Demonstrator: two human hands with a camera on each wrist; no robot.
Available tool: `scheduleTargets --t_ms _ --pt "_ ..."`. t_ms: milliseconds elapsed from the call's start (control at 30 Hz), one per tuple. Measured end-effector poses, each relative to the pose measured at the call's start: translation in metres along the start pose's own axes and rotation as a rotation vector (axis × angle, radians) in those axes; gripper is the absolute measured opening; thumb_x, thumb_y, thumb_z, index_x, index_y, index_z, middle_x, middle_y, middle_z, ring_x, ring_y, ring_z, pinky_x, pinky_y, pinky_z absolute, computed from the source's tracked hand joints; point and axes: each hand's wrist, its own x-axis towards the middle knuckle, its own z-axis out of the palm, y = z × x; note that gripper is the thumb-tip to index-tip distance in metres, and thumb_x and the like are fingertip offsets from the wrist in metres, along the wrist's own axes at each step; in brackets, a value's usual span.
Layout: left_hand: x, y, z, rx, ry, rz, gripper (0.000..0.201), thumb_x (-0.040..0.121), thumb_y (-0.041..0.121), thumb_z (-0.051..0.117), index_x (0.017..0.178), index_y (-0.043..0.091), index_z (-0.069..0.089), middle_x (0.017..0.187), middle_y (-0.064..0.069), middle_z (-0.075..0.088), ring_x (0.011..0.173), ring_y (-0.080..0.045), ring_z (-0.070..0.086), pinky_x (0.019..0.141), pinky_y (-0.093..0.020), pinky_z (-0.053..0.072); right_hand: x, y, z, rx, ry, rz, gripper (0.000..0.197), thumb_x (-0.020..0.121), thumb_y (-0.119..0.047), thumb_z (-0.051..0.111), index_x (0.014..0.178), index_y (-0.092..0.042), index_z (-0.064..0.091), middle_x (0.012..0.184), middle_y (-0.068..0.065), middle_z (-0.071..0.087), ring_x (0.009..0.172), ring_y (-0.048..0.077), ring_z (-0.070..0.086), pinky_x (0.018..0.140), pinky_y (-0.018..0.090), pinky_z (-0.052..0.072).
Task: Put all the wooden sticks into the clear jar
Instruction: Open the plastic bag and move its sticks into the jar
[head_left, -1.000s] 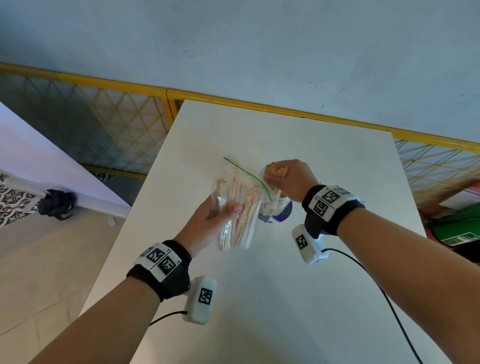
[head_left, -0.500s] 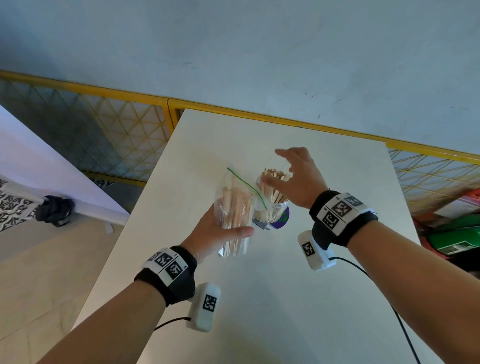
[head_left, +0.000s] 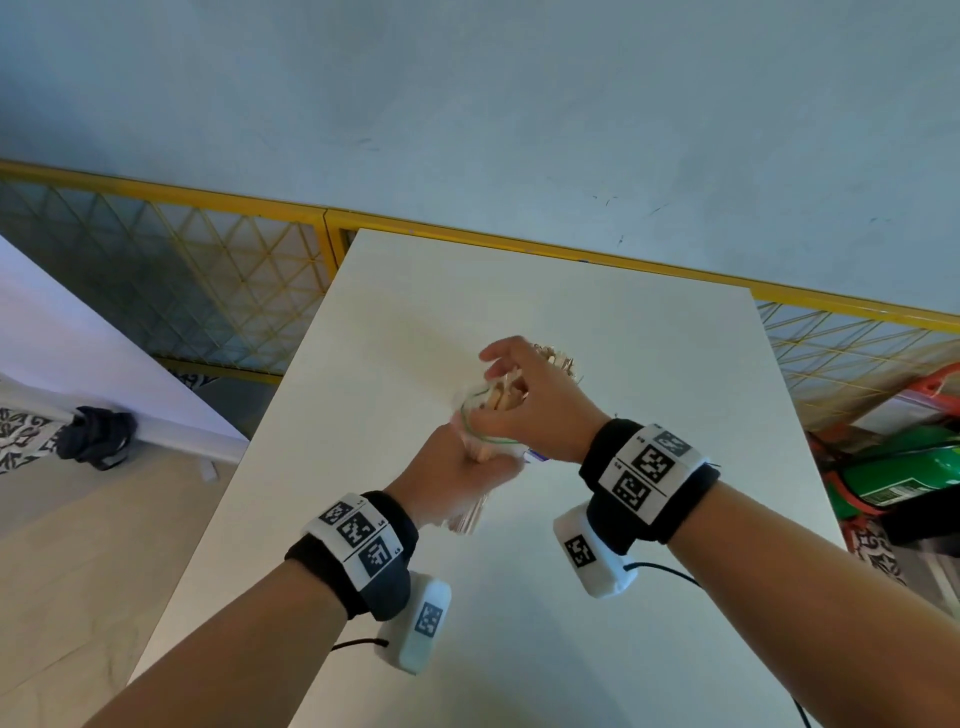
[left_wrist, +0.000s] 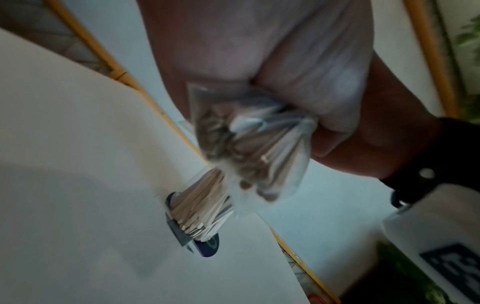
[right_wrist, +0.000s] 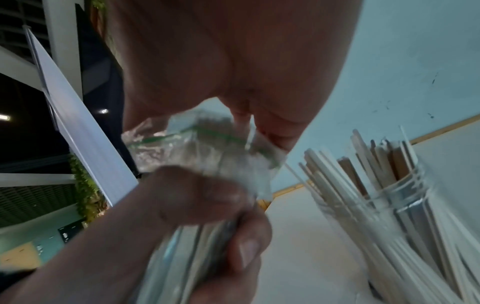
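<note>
The jar stands on the table, sticks in it; the bag is held just left of it.

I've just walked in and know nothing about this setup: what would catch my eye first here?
Two hands meet over the middle of a white table: the left hand grips a clear plastic bag of wooden sticks, and the right hand reaches into the bag's green-edged mouth. Just behind stands a clear jar, already bristling with sticks.
</note>
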Motion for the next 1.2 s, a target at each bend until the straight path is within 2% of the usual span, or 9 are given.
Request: scheduleTargets --t_ms 67,167,367,467,700,833,967,1067,1200 --pt "0.000 0.000 0.001 0.005 0.028 0.033 0.013 0.082 0.009 0.071 0.089 0.017 0.064 0.070 -0.008 0.067 0.064 -0.015 0.062 0.058 -0.033 0.048 -0.001 -0.002 0.005 -0.061 0.010 -0.005 0.041 0.070 -0.037 0.075 0.102 -0.026 0.053 0.096 -0.008 0.057 0.075 0.002 0.054 0.062 0.015 0.039" --pt "-0.002 0.004 -0.001 -0.142 0.160 0.071 0.027 0.077 -0.003 0.078 0.095 0.015 0.069 0.079 0.002 0.076 0.076 -0.009 0.072 0.065 -0.022 0.055 -0.001 -0.006 0.009 0.100 0.131 0.001 0.054 0.066 -0.035 0.081 0.108 -0.029 0.047 0.088 -0.013 0.060 0.074 0.003 0.060 0.061 0.014 0.046" --pt "-0.001 0.006 -0.010 -0.310 0.214 0.053 0.082 0.057 0.016 0.085 0.124 0.005 0.040 0.109 -0.007 0.066 0.097 -0.017 0.070 0.077 -0.034 0.058 0.001 -0.008 0.021 0.294 0.233 0.010 0.063 0.057 -0.036 0.082 0.108 -0.025 0.047 0.105 -0.002 0.059 0.089 0.017 0.066 0.079 0.039 0.059" --pt "0.002 0.009 -0.010 -0.248 0.160 0.070 0.074 0.061 0.012 0.083 0.123 0.011 0.042 0.115 -0.012 0.064 0.106 -0.020 0.067 0.088 -0.040 0.057 0.002 -0.012 0.024 0.265 0.205 0.037 0.043 0.068 -0.032 0.079 0.101 -0.022 0.055 0.105 -0.002 0.046 0.093 0.018 0.061 0.083 0.033 0.055" --pt "0.005 0.005 -0.006 -0.170 0.160 0.074 0.068 0.070 0.008 0.084 0.124 0.011 0.043 0.119 -0.015 0.061 0.111 -0.023 0.065 0.091 -0.045 0.056 0.003 -0.020 0.006 0.205 0.006 0.028 0.017 0.079 -0.021 0.072 0.093 -0.013 0.066 0.079 -0.002 0.065 0.069 0.006 0.061 0.066 0.018 0.050" --pt "-0.003 -0.002 -0.013 -0.067 0.262 0.089 0.061 0.070 0.015 0.080 0.123 0.019 0.051 0.114 0.000 0.067 0.106 -0.020 0.066 0.087 -0.053 0.054 0.003 -0.030 -0.015 0.167 -0.181 0.013 0.014 0.084 -0.013 0.066 0.097 -0.017 0.063 0.081 -0.007 0.063 0.070 0.003 0.061 0.066 0.016 0.047" --pt "-0.005 0.000 -0.017 -0.035 0.163 0.101 0.054 0.084 0.017 0.070 0.133 0.024 0.050 0.112 0.001 0.071 0.102 -0.014 0.067 0.086 -0.036 0.056 0.002 -0.033 -0.025 0.226 -0.284 0.027 0.015 0.087 -0.013 0.063 0.100 -0.020 0.061 0.088 0.000 0.067 0.073 0.002 0.064 0.067 0.015 0.047" --pt "-0.010 0.003 -0.015 -0.025 0.067 0.059 0.013 0.089 0.020 0.061 0.100 0.028 0.063 0.064 -0.007 0.068 0.057 -0.014 0.062 0.059 -0.027 0.050 0.003 -0.028 -0.026 0.272 -0.290 0.074 0.020 0.078 -0.028 0.066 0.098 -0.025 0.064 0.097 0.013 0.064 0.084 0.022 0.055 0.073 0.032 0.044" --pt "-0.006 0.002 -0.008 -0.016 0.071 0.033 0.026 0.084 0.011 0.065 0.069 0.031 0.056 0.045 0.012 0.051 0.042 -0.002 0.042 0.046 -0.018 0.036 0.003 -0.022 -0.022 0.317 -0.206 0.115 0.010 0.077 -0.019 0.073 0.078 -0.025 0.065 0.075 -0.002 0.060 0.069 0.015 0.053 0.057 0.024 0.038"
